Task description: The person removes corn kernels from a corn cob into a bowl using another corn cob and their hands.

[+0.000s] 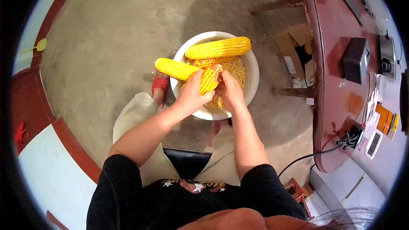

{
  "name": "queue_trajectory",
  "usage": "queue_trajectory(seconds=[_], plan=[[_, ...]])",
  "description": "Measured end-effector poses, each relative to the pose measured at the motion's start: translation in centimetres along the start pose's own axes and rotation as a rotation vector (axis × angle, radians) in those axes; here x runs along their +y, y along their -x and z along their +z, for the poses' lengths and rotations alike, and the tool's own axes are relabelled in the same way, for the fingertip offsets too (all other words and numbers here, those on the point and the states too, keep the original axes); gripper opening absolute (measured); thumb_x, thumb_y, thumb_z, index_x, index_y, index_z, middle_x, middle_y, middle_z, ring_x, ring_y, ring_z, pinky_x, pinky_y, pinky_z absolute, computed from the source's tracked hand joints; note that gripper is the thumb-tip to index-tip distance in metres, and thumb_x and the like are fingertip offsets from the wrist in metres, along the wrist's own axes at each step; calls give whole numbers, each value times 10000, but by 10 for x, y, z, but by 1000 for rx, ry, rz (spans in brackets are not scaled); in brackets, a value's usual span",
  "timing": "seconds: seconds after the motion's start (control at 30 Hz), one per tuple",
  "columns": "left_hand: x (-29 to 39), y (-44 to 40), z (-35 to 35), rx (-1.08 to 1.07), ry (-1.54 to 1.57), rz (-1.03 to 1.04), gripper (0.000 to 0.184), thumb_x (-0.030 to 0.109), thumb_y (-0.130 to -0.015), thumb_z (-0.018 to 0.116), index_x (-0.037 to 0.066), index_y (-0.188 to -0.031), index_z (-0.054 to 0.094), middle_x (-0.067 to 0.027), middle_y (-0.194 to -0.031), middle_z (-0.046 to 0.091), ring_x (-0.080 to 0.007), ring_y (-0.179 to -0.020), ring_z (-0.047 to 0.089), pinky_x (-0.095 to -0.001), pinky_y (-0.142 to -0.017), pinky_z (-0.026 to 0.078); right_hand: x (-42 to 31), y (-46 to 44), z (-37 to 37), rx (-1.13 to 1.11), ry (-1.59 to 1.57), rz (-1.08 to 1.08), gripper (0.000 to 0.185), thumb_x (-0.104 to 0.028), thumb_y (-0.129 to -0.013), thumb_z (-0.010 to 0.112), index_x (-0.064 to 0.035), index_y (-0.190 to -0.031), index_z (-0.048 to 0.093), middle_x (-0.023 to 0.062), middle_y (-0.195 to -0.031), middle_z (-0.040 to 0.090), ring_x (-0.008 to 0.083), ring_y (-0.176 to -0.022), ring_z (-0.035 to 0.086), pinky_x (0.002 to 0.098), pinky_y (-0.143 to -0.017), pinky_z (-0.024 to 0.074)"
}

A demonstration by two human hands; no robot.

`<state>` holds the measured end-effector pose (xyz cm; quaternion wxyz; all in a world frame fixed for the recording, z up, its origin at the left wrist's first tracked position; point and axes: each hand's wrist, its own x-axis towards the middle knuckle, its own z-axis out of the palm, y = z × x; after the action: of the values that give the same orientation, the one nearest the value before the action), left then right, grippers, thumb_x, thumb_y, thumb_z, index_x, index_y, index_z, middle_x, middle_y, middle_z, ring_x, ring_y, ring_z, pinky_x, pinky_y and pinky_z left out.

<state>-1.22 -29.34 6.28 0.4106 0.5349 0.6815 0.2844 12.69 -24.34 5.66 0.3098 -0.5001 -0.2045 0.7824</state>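
Observation:
My left hand [194, 96] is wrapped round a yellow corn cob [208, 81], held above a white basin-like basket [254, 76]. The cob's far right end looks bare and reddish, with kernels gone. My right hand [231, 90] presses against that end from the right, its fingers curled and partly hidden. Another whole corn cob [172, 68] lies across the basket's left rim, just beyond my left hand. A large corn cob [218, 48] rests over the back of the basket. Loose corn kernels [236, 69] lie in the basket below my hands.
The basket stands on a concrete floor [115, 38] between my feet. To the right is a reddish-brown table [328, 115] with a dark box [356, 60] and cables on it. An open cardboard box [294, 57] sits under the table, near its wooden legs.

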Motion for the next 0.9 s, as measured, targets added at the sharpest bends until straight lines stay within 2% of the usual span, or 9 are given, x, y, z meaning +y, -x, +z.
queue_trajectory(seconds=[0.07, 0.13, 0.3, 0.37, 0.43, 0.47, 0.6, 0.73, 0.9], plan=[[4, -1, -3, -40, 12, -28, 746, 234, -709, 687, -73, -1288, 333, -281, -1207, 468, -367, -1143, 477, -390, -969, 382, 1, -3, -8, -50, 164, 30, 400, -313, -907, 523, 29, -1112, 533, 103, -1014, 595, 162, -879, 567, 295, -760, 468], [6, 0, -3, -54, 14, -55, 747, 237, -702, 695, -76, -1283, 344, -282, -1219, 463, -370, -1151, 472, -391, -977, 377, -5, 2, 3, -48, 524, -110, 401, -286, -881, 573, 35, -1117, 531, 106, -1019, 600, 161, -912, 566, 298, -769, 465], [-4, 0, 2, -31, 45, -1, 714, 254, -697, 673, -36, -1272, 366, -246, -1178, 497, -373, -1112, 490, -411, -942, 401, -1, 0, -7, -118, 384, -126, 359, -227, -874, 578, 28, -1122, 531, 97, -1008, 605, 152, -914, 565, 297, -774, 468], [-7, -2, 1, -44, 90, 7, 722, 257, -696, 677, -36, -1277, 362, -246, -1179, 497, -369, -1115, 491, -407, -942, 401, -7, 3, -9, -171, 231, -9, 338, -206, -881, 559, 14, -1135, 530, 95, -1013, 601, 139, -916, 564, 290, -778, 477], [-3, -3, -4, -133, 115, -31, 749, 214, -711, 702, -60, -1302, 334, -243, -1210, 488, -304, -1146, 492, -370, -968, 389, -11, 5, -11, -182, 198, 11, 336, -203, -884, 554, 13, -1140, 528, 94, -1016, 598, 135, -918, 564, 287, -778, 481], [0, -2, -8, -132, 115, -33, 749, 214, -711, 702, -60, -1302, 334, -243, -1210, 488, -304, -1146, 492, -370, -968, 389, -13, 7, -11, -191, 163, 32, 334, -200, -887, 549, 11, -1145, 527, 93, -1020, 596, 131, -919, 564, 285, -779, 485], [7, -2, -11, -139, 19, -2, 741, 211, -700, 700, -50, -1293, 340, -255, -1193, 488, -348, -1126, 496, -392, -951, 402, -18, 9, -9, -218, 105, 84, 358, -216, -879, 567, 22, -1143, 525, 99, -1027, 593, 138, -919, 561, 287, -770, 481], [15, 3, -9, -147, -137, 5, 738, 216, -691, 698, -40, -1284, 341, -268, -1189, 475, -398, -1105, 488, -417, -933, 409, 2, 2, -2, -51, 274, -89, 412, -248, -864, 597, 45, -1142, 518, 105, -1016, 597, 146, -887, 560, 284, -746, 471], [-1, 0, -3, -118, -50, 55, 742, 250, -701, 681, -43, -1287, 335, -267, -1176, 477, -395, -1096, 490, -420, -925, 410, -5, 5, -10, -126, 272, -52, 370, -223, -883, 571, 38, -1140, 520, 88, -1009, 601, 143, -877, 572, 280, -743, 481]])
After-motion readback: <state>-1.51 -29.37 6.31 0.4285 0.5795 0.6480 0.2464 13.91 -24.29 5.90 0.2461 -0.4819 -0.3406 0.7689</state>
